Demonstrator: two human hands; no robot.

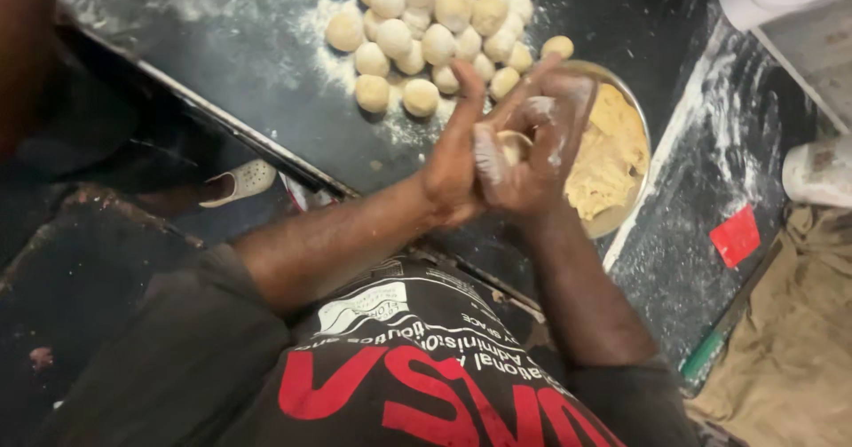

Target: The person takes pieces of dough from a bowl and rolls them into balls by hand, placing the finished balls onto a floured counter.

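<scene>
My left hand (pixel 454 158) and my right hand (pixel 541 158) are pressed together above the edge of a black counter (pixel 266 65), with a small piece of pale dough (pixel 512 145) between the palms. Both hands are dusted with flour. The left fingers point up and the right fingers curl over the dough. Just beyond the hands lies a pile of several round dough balls (pixel 435 21) on scattered flour. A metal bowl (pixel 641 132) holding a yellowish mass of dough (pixel 608 158) sits right behind my right hand.
A red square piece (pixel 735 236), a green-handled tool (pixel 710 351) and a tan cloth (pixel 790 340) lie at the right. White containers (pixel 818 172) stand at the right edge and top right. A white shoe (pixel 240 182) shows on the dark floor at the left.
</scene>
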